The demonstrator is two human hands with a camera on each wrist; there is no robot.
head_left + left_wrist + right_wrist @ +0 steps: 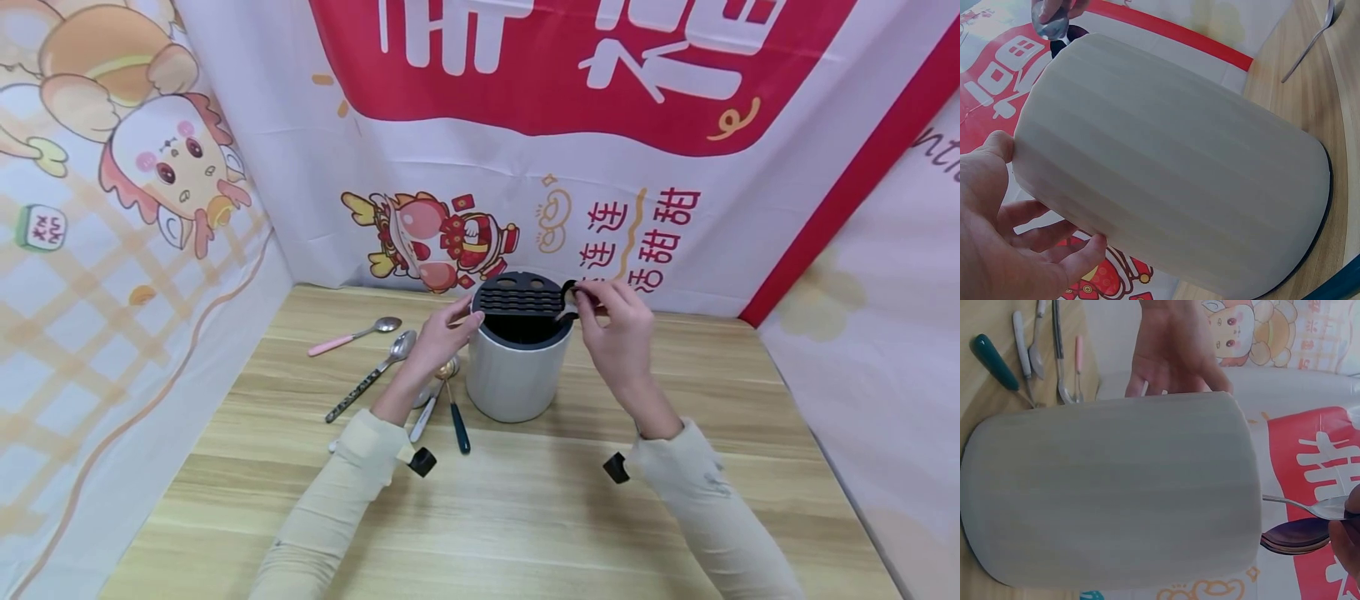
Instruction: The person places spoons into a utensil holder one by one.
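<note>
A white utensil holder (513,383) with a black slotted top stands upright on the table. My left hand (444,333) steadies it at the left, thumb at the rim and fingertips against the side, as the left wrist view shows. My right hand (618,333) is above the holder's right rim. Its fingers pinch a silver spoon (1329,507) by the bowl, with the handle pointing down into the holder. Beside that spoon, dark spoon bowls (1297,536) stick up from the holder. How deep the handles reach is hidden.
Left of the holder lie a pink-handled spoon (330,345), a spoon with a patterned black handle (360,396), a white-handled utensil (423,422) and a green-handled one (460,429). A silver fork (1310,50) lies on the wooden table. Printed cloths hang behind and at both sides.
</note>
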